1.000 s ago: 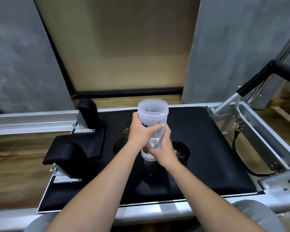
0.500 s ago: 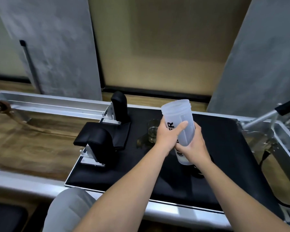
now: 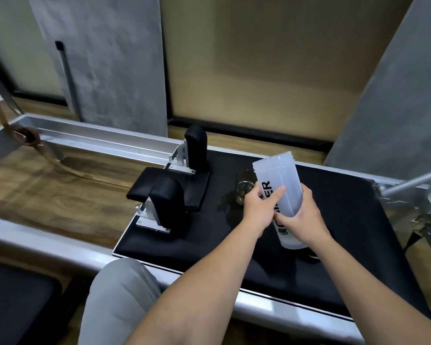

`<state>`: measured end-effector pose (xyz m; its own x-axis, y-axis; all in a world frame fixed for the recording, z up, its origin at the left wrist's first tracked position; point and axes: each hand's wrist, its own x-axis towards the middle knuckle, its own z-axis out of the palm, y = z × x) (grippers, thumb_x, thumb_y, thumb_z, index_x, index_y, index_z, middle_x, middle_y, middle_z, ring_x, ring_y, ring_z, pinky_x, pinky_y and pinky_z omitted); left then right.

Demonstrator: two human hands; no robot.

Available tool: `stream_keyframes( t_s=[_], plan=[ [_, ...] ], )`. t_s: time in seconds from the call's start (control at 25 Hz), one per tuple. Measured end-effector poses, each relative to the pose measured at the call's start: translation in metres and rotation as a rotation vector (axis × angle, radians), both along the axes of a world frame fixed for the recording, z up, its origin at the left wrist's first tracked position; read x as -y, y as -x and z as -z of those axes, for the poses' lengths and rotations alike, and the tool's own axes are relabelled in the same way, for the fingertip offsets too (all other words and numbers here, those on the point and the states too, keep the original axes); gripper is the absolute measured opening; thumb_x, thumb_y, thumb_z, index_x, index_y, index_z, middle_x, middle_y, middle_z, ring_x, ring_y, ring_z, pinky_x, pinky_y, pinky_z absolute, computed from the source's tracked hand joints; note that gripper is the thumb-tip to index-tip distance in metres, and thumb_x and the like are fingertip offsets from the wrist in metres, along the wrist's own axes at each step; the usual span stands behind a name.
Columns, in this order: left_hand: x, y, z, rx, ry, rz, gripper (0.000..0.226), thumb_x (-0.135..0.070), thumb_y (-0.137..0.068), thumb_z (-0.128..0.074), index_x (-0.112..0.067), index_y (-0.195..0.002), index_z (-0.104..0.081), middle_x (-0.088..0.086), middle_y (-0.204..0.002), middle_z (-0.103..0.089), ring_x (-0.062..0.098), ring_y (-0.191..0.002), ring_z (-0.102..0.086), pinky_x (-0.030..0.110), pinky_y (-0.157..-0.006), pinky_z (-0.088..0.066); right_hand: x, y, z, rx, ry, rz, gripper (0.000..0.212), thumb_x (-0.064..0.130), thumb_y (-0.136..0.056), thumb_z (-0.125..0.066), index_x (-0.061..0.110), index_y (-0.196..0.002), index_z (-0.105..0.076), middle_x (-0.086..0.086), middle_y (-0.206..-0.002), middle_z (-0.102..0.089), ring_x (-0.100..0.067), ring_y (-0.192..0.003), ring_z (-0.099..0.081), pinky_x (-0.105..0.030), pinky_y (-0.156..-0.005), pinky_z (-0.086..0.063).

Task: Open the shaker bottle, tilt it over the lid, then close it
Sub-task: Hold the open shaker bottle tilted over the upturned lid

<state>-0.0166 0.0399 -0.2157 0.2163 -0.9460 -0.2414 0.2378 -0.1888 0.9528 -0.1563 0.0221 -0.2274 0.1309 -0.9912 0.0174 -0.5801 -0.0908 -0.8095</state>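
The frosted shaker bottle [image 3: 279,180] with black lettering is open at the top and held just above the black pad, leaning slightly left. My left hand [image 3: 259,207] grips its left side, thumb across the front. My right hand [image 3: 300,220] wraps the lower right side. The black lid [image 3: 314,253] lies on the pad beneath the bottle's base, mostly hidden by my right wrist.
A small glass [image 3: 244,186] stands on the black pad [image 3: 353,245] just left of the bottle. Two black shoulder rests [image 3: 169,202] rise at the pad's left end. Metal rails [image 3: 97,138] run behind, a metal bar [image 3: 408,183] at right. My knee [image 3: 115,295] is near the front edge.
The view swung left, so the bottle and hands sit further right in frame. The bottle leans a little more; both hands keep the same grip on it.
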Motion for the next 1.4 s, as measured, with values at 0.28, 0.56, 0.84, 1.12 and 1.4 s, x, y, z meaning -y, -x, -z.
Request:
stream_keyframes(
  t_s=[0.28, 0.56, 0.84, 1.12, 1.4],
  plan=[
    [0.005, -0.006, 0.000, -0.024, 0.010, -0.022, 0.031, -0.032, -0.094, -0.077, -0.023, -0.123, -0.070, -0.012, -0.116, -0.076, 0.005, -0.103, -0.071, 0.010, -0.060, -0.052, 0.002, 0.006, 0.002, -0.029, -0.036, -0.069, 0.130, 0.065, -0.053, -0.091, 0.040, -0.156, -0.015, 0.010, -0.152, -0.037, -0.014, -0.134, -0.046, -0.050, -0.103, -0.052],
    [0.014, -0.007, 0.011, -0.072, 0.021, -0.054, 0.029, -0.035, -0.089, -0.081, -0.026, -0.115, -0.073, -0.010, -0.111, -0.078, 0.015, -0.106, -0.073, 0.044, -0.091, -0.062, -0.002, 0.015, -0.002, -0.076, -0.076, -0.104, 0.122, 0.057, -0.061, -0.091, 0.044, -0.155, -0.014, 0.011, -0.151, -0.038, -0.016, -0.135, -0.046, -0.044, -0.102, -0.050],
    [0.014, -0.005, 0.015, -0.152, -0.032, -0.065, 0.024, -0.032, -0.089, -0.082, -0.022, -0.110, -0.077, -0.006, -0.106, -0.081, 0.020, -0.102, -0.076, 0.049, -0.091, -0.063, -0.008, 0.011, -0.013, -0.074, -0.079, -0.111, 0.104, 0.039, -0.073, -0.091, 0.035, -0.152, -0.025, 0.012, -0.131, -0.047, -0.013, -0.118, -0.052, -0.031, -0.085, -0.046],
    [0.016, -0.002, 0.016, -0.140, -0.088, -0.073, 0.024, -0.037, -0.087, -0.082, -0.022, -0.106, -0.078, -0.006, -0.102, -0.081, 0.019, -0.098, -0.077, 0.045, -0.089, -0.064, -0.005, 0.012, -0.016, -0.114, -0.123, -0.100, 0.103, 0.037, -0.074, -0.090, 0.028, -0.154, -0.026, 0.007, -0.129, -0.048, -0.016, -0.114, -0.053, -0.030, -0.083, -0.044],
    [0.017, 0.001, 0.022, -0.142, -0.119, -0.081, 0.033, -0.046, -0.083, -0.084, -0.021, -0.103, -0.078, -0.005, -0.100, -0.081, 0.019, -0.096, -0.077, 0.047, -0.090, -0.064, 0.001, 0.012, -0.018, -0.171, -0.135, -0.095, 0.102, 0.038, -0.074, -0.090, 0.027, -0.154, -0.027, 0.006, -0.127, -0.050, -0.017, -0.113, -0.053, -0.033, -0.084, -0.045]
  ],
)
